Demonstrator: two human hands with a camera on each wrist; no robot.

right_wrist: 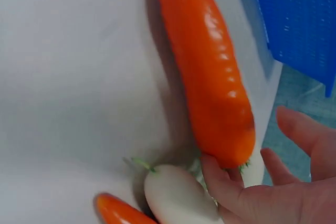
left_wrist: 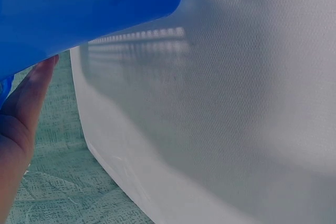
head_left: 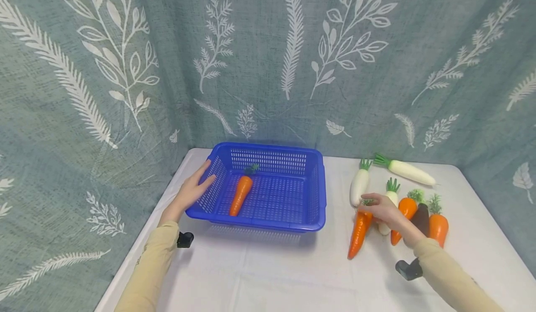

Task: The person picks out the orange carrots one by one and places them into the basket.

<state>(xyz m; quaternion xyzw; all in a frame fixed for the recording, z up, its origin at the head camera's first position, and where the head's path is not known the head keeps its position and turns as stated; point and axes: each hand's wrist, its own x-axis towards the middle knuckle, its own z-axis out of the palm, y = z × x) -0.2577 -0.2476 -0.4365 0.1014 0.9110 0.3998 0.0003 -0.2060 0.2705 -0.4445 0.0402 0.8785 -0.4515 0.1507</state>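
Note:
At the left end of a blue plastic basket (head_left: 268, 222), my left hand (head_left: 191, 192) grips the rim, thumb over the edge. From the left wrist view, fingers (left_wrist: 34, 95) lie against the basket's outer side. A carrot (head_left: 241, 195) with a green top lies inside it. On the right, my right hand (head_left: 387, 212) pinches the leafy end of another carrot (head_left: 360, 235), whose tip points toward the front. Close up, a fingertip touches that carrot's thick end (right_wrist: 226, 140), and its leaves are mostly hidden by the hand.
Right of the basket lie white radishes, one upright to my view (head_left: 359, 186) and one at the back (head_left: 412, 172). Near my right wrist are more carrots (head_left: 438, 228) and a dark eggplant (head_left: 420, 220). A patterned green curtain (head_left: 268, 70) hangs behind the white table (head_left: 268, 275).

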